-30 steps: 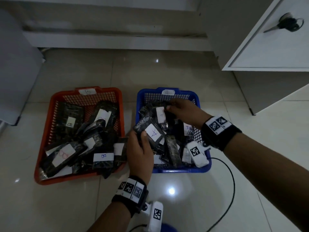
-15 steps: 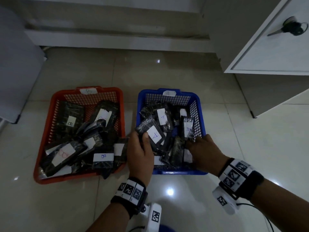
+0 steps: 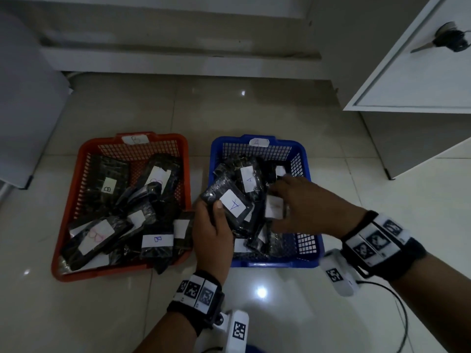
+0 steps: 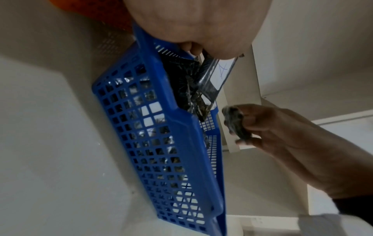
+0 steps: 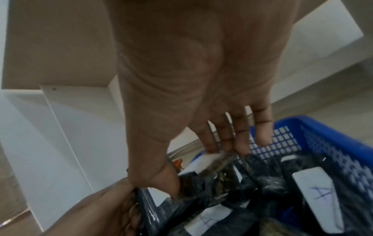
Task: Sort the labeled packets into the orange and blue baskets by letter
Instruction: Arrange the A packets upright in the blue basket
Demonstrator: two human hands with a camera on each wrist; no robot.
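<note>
The orange basket [image 3: 84, 159], tagged B, holds several black packets with B labels. The blue basket [image 3: 303, 159], tagged A, holds several packets with A labels. My left hand [image 3: 211, 233] grips a black packet labelled A [image 3: 233, 205] at the blue basket's near left corner; its label [image 4: 222, 71] shows under the palm. My right hand [image 3: 305, 207] is over the middle of the blue basket [image 5: 322, 132]. It pinches a dark packet [image 5: 218, 169] between thumb and fingers, seen also as a dark packet [image 4: 236, 124] in the left wrist view. That packet's letter is hidden.
Both baskets stand side by side on a glossy tiled floor [image 3: 127, 314]. A white cabinet [image 3: 420, 72] with a dark handle [image 3: 451, 39] overhangs at the upper right. A grey panel [image 3: 25, 110] stands at the left. A black cable [image 3: 400, 309] trails from my right wrist.
My right hand moved from the blue basket's near edge up over its middle and now pinches a packet. My left hand keeps holding the A packet in the same place.
</note>
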